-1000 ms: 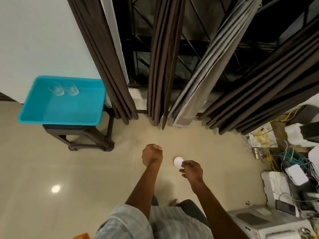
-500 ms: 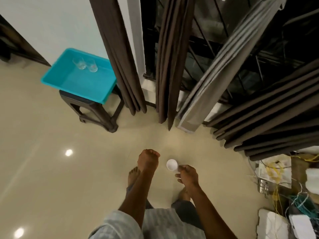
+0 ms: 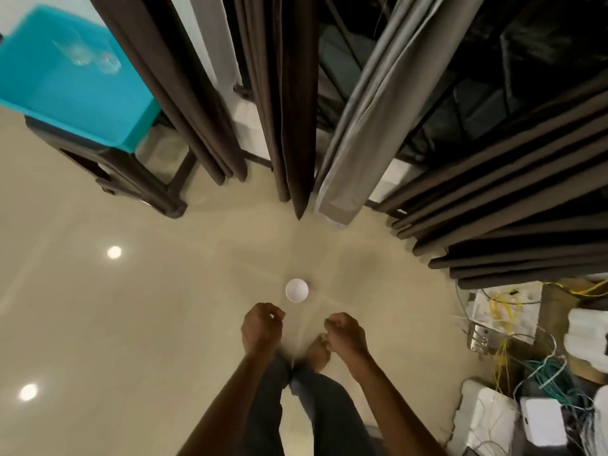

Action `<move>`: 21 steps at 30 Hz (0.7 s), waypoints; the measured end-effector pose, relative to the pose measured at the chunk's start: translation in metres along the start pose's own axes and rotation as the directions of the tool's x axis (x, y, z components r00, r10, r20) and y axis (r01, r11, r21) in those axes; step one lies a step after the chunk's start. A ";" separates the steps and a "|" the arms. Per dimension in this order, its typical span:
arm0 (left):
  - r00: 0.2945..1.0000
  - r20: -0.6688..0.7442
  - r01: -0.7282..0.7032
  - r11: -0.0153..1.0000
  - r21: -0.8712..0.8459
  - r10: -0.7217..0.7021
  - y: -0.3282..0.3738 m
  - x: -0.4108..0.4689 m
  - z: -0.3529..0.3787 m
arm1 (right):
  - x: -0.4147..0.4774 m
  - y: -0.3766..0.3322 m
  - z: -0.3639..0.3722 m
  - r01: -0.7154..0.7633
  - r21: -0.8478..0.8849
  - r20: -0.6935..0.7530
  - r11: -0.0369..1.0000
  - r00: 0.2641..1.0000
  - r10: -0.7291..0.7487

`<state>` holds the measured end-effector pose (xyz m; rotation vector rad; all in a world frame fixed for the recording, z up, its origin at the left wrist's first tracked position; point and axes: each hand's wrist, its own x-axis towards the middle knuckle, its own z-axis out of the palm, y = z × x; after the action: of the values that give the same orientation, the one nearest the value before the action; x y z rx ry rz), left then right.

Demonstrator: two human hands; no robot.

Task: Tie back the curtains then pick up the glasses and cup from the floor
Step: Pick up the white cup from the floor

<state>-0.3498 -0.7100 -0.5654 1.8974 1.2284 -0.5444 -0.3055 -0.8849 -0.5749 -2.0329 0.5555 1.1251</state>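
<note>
The white cup [image 3: 296, 290] is being seen upright on the floor [image 3: 131, 324], just ahead of both hands and touched by neither. The left hand [image 3: 261, 329] is being held with its fingers curled in, nothing gripped. The right hand [image 3: 345, 334] is likewise being held curled and empty. Two blurred glasses [image 3: 90, 57] are being carried near the far edge of the teal tub [image 3: 75, 97] on the dark stool [image 3: 131, 172].

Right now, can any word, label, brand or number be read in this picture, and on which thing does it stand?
No text can be read.
White cup: no print visible.
Blue tub: no print visible.
White box at the lower right: any marks are too small and blurred to read.
</note>
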 end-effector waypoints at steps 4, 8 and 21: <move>0.999 0.039 0.027 1.000 0.012 -0.028 -0.027 0.069 0.042 | 0.065 0.014 0.024 -0.028 -0.042 0.043 0.999 0.999 0.030; 0.995 0.086 -0.049 0.998 -0.035 0.051 -0.045 0.148 0.087 | 0.146 0.022 0.048 0.023 -0.102 0.067 0.994 0.998 -0.016; 0.936 0.350 0.049 0.999 -0.016 -0.041 -0.140 0.361 0.270 | 0.391 0.107 0.141 -0.050 -0.130 0.057 0.990 0.997 0.058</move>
<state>-0.3006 -0.6958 -1.0346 1.6653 1.0398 -0.8475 -0.2473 -0.8521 -0.9984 -2.0964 0.5225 1.2799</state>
